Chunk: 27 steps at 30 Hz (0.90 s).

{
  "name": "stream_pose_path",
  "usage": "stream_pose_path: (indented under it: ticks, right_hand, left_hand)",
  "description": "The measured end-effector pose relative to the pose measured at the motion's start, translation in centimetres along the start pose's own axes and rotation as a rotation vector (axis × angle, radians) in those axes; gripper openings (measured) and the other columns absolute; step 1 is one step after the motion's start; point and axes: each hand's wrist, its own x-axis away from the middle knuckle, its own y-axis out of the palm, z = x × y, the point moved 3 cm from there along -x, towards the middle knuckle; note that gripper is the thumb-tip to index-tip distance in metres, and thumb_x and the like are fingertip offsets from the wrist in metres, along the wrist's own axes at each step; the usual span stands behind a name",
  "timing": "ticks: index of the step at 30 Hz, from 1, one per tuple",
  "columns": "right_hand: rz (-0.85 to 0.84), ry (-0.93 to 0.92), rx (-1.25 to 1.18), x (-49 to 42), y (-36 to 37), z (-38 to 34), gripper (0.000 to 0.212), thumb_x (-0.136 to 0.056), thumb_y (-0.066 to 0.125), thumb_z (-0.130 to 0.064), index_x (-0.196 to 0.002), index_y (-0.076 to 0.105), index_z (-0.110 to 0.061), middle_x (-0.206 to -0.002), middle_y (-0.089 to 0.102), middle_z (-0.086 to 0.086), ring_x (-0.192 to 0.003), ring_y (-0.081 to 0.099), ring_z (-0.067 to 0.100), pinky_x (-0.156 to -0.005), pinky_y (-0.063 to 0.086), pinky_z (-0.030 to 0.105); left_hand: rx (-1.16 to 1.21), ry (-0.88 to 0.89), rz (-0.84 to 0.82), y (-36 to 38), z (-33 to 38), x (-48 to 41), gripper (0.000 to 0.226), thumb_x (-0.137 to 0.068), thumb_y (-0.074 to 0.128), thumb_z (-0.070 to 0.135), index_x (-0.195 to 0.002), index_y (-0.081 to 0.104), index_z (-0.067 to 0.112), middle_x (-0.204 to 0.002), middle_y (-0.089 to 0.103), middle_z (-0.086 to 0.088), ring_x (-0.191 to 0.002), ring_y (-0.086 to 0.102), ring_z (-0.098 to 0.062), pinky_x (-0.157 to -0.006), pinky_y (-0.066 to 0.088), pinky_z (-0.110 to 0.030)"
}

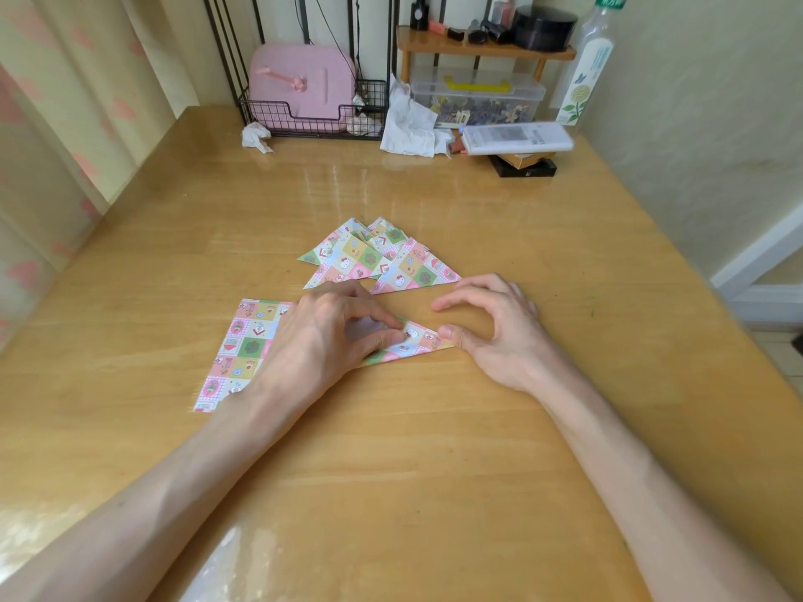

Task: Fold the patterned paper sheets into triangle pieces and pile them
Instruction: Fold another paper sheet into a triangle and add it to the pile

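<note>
Already several folded triangles (pixel 378 258) lie overlapped at centre frame on the surface (pixel 434 449). Just below them, the left hand (pixel 321 341) pinches the crease of a half-folded sheet (pixel 417 338), while the right hand (pixel 491 332), fingers loosely spread, thumbs its tip. Unfolded sheets (pixel 243 345) wait at left, so more remains.

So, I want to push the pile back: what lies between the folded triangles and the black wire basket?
Head view: only bare table between the folded triangles and the wire basket; a crumpled tissue lies off to the left.
</note>
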Motion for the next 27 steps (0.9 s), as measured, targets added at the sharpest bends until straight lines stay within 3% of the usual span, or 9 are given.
stream_pose_path:
  ticks: [5,8,10,13,15,18,22,27]
  right_hand:
    - [-0.030,-0.009,0.003,0.1,0.0,0.2,0.023,-0.091,0.075,-0.034,-0.112,0.071,-0.042,-0.129,0.051,-0.017,-0.130,0.038,0.006,-0.108,0.023,0.033]
    - [-0.018,-0.015,-0.076,-0.1,-0.1,0.3,0.016,-0.099,0.065,-0.036,-0.112,0.073,-0.036,-0.127,0.056,-0.016,-0.128,0.042,0.004,-0.108,0.026,0.030]
    - [0.037,0.019,-0.285,-0.3,-0.6,0.3,0.024,-0.106,0.053,-0.029,-0.115,0.074,-0.026,-0.122,0.065,-0.014,-0.120,0.054,0.001,-0.103,0.037,0.018]
    - [0.055,0.093,-0.499,-0.3,-1.3,0.4,0.031,-0.110,0.044,-0.027,-0.117,0.074,-0.021,-0.117,0.069,-0.020,-0.106,0.058,-0.018,-0.083,0.037,-0.001]
    - [0.040,0.077,-0.469,-0.3,-1.0,0.5,0.025,-0.107,0.051,-0.029,-0.115,0.074,-0.024,-0.117,0.070,-0.018,-0.110,0.058,-0.014,-0.088,0.039,0.005]
    - [0.034,0.038,-0.182,-0.1,0.0,0.4,0.021,-0.095,0.069,-0.038,-0.116,0.072,-0.032,-0.124,0.061,-0.015,-0.126,0.048,0.004,-0.107,0.032,0.026]
    - [0.039,0.001,0.038,0.2,0.6,0.1,0.039,-0.081,0.076,-0.056,-0.116,0.068,-0.041,-0.128,0.051,-0.018,-0.128,0.039,0.006,-0.100,0.024,0.029]
    - [0.052,0.004,0.071,0.1,0.7,-0.1,0.040,-0.082,0.077,-0.055,-0.118,0.067,-0.042,-0.129,0.049,-0.017,-0.130,0.038,0.007,-0.101,0.025,0.030]
  left_hand:
    - [0.004,-0.017,0.003,0.0,0.1,0.0,0.013,-0.080,0.080,0.051,-0.088,0.080,0.041,-0.095,0.068,0.013,-0.092,0.063,-0.012,-0.071,0.051,-0.042]
    - [-0.003,-0.020,0.006,0.0,0.2,-0.1,0.013,-0.079,0.081,0.051,-0.087,0.080,0.040,-0.094,0.068,0.014,-0.090,0.062,-0.011,-0.069,0.050,-0.041]
    - [-0.003,-0.019,0.008,0.0,0.1,0.0,0.013,-0.079,0.081,0.051,-0.086,0.080,0.040,-0.094,0.068,0.014,-0.090,0.063,-0.011,-0.069,0.051,-0.041]
    - [-0.008,-0.018,0.009,0.0,0.1,0.0,0.013,-0.079,0.081,0.052,-0.086,0.080,0.041,-0.095,0.067,0.015,-0.091,0.062,-0.010,-0.069,0.051,-0.041]
    - [-0.014,-0.015,0.011,0.0,0.1,0.0,0.014,-0.079,0.080,0.053,-0.086,0.080,0.042,-0.095,0.067,0.015,-0.091,0.062,-0.010,-0.069,0.051,-0.041]
    - [-0.018,-0.010,0.013,0.0,0.0,0.0,0.015,-0.079,0.080,0.055,-0.087,0.080,0.042,-0.094,0.067,0.015,-0.088,0.061,-0.009,-0.068,0.051,-0.040]
    - [-0.019,-0.013,0.009,0.0,0.1,0.0,0.015,-0.079,0.079,0.054,-0.087,0.080,0.042,-0.095,0.067,0.015,-0.090,0.062,-0.009,-0.068,0.052,-0.041]
    - [-0.022,-0.014,0.002,0.0,0.1,0.0,0.015,-0.080,0.079,0.054,-0.088,0.080,0.042,-0.096,0.067,0.015,-0.090,0.062,-0.009,-0.068,0.052,-0.041]
